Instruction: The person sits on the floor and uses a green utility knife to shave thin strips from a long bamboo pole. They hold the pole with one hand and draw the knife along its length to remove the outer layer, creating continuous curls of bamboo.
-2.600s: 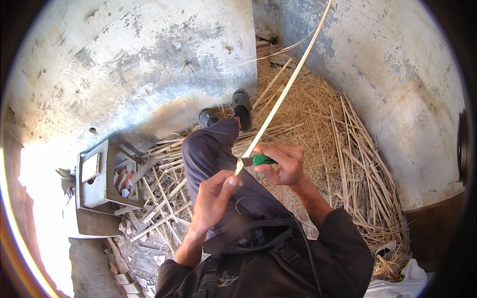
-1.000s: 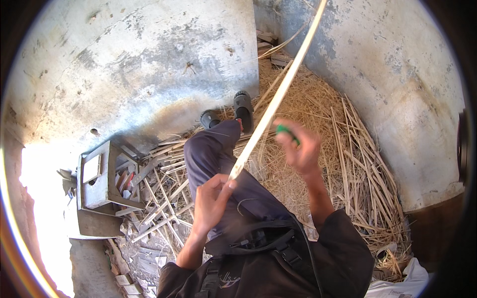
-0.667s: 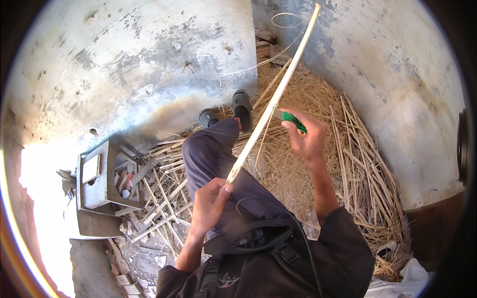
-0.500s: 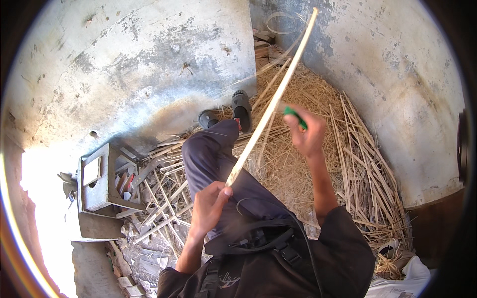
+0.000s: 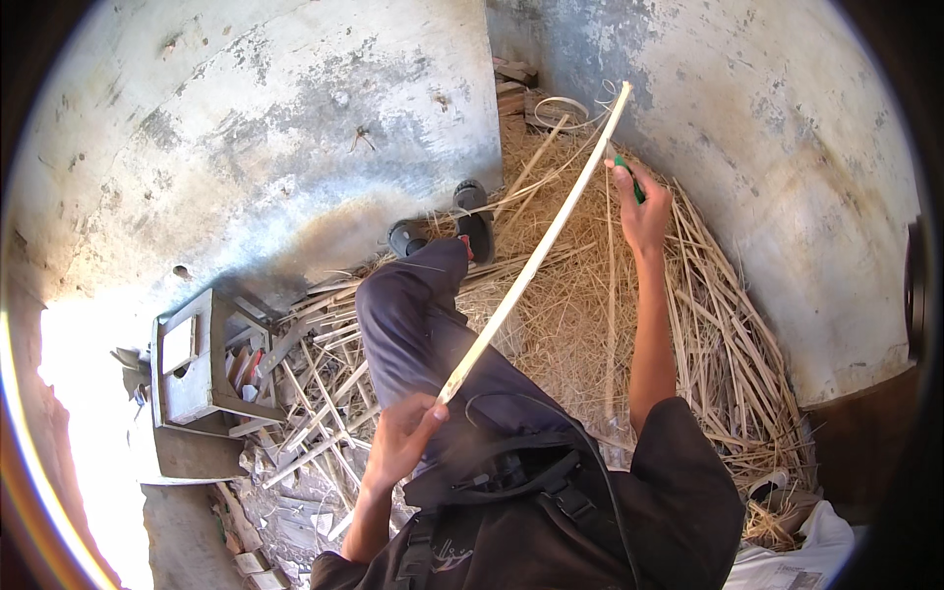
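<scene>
A long pale strip of split cane or wood (image 5: 536, 258) slants up and away from my lap toward the far wall. My left hand (image 5: 401, 439) grips its near end between thumb and fingers. Close to its far end, my right hand (image 5: 644, 211) is closed round a green-handled knife (image 5: 629, 179). The blade is small and meets the strip's right side, though its edge is hard to make out. Thin curled shavings (image 5: 562, 111) stand off near the far tip.
Straw-like shavings (image 5: 560, 324) cover the floor, with stacked thin sticks (image 5: 733, 344) along the right wall. More sticks (image 5: 320, 393) lie crossed at left beside a small wooden stool-like box (image 5: 197, 359). My dark sandal (image 5: 474, 221) rests near the peeling wall (image 5: 295, 128).
My right hand with the knife has moved up and away along the strip, toward its far end. The strip's far tip has dropped lower, and my left hand has shifted slightly nearer.
</scene>
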A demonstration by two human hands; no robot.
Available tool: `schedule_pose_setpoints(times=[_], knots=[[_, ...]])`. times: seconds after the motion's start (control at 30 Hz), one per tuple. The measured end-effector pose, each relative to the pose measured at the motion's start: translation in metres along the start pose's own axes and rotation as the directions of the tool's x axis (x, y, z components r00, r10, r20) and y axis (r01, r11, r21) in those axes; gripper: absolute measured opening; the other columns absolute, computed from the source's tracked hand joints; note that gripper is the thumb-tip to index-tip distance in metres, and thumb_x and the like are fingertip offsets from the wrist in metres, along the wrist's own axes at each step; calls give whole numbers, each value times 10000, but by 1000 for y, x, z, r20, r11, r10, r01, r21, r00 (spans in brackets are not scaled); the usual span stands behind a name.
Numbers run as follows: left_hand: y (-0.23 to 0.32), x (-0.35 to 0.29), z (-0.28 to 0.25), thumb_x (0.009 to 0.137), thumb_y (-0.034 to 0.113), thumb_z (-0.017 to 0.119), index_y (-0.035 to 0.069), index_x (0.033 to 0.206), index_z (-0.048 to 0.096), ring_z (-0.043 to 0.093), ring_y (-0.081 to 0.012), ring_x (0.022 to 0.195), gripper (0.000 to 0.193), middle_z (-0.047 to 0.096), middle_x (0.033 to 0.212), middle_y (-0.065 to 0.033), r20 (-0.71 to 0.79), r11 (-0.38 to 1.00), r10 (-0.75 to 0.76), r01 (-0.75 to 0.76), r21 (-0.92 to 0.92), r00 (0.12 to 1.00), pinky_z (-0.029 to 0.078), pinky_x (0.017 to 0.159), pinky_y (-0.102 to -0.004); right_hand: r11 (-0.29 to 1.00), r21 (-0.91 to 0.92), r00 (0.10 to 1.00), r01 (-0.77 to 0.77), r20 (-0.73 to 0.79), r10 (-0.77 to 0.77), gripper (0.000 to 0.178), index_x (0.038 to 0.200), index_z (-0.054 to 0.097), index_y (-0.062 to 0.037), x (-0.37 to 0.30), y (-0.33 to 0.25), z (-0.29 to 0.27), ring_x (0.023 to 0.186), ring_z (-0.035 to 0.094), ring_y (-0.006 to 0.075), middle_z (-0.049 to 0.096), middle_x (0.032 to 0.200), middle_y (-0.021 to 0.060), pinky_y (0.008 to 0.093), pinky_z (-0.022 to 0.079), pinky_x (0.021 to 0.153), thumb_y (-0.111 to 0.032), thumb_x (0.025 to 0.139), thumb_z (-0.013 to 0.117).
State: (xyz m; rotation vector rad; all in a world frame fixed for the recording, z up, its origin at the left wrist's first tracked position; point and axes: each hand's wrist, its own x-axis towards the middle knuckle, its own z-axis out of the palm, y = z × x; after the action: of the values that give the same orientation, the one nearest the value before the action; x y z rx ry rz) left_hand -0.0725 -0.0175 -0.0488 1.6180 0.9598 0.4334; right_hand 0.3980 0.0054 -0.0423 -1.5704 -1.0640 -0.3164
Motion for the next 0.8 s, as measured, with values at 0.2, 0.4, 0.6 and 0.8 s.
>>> schedule_pose_setpoints(times=[0.2, 0.4, 0.6, 0.8], knots=[[-14, -5, -2, 1064, 262, 702, -17, 1036, 724, 538, -36, 742, 281, 658, 783, 19, 26, 1000, 16, -15, -24, 1000, 417, 655, -242, 999, 10, 996, -30, -81, 31, 509, 1205, 825, -112, 26, 33, -7, 479, 349, 72, 626, 633, -34, 301, 270, 494, -555, 1054, 625], [-15, -10, -5, 1069, 256, 698, -23, 1056, 728, 534, -30, 747, 281, 677, 807, 26, 62, 996, -44, 48, -69, 997, 422, 659, -236, 991, -34, 988, -127, -94, 124, 454, 1182, 828, -95, 38, 34, -12, 566, 268, 67, 539, 675, -57, 307, 225, 534, -479, 1094, 602], [-14, -4, -6, 1070, 281, 692, 6, 996, 710, 471, -20, 670, 286, 597, 720, 52, 49, 1000, 14, -13, -25, 999, 351, 591, -235, 946, 235, 975, -221, 31, 220, 570, 1276, 735, -30, 41, 38, -13, 516, 290, 56, 391, 629, -85, 266, 234, 492, -539, 1102, 547], [-7, 7, 1, 1066, 273, 679, 5, 931, 671, 546, -68, 653, 300, 623, 689, -7, -9, 999, -17, 18, 30, 1000, 434, 609, -275, 509, 677, 847, -531, 411, 338, 615, 1295, 668, -20, 12, 8, 0, 465, 331, 15, 413, 617, -90, 190, 293, 408, -570, 1120, 456]])
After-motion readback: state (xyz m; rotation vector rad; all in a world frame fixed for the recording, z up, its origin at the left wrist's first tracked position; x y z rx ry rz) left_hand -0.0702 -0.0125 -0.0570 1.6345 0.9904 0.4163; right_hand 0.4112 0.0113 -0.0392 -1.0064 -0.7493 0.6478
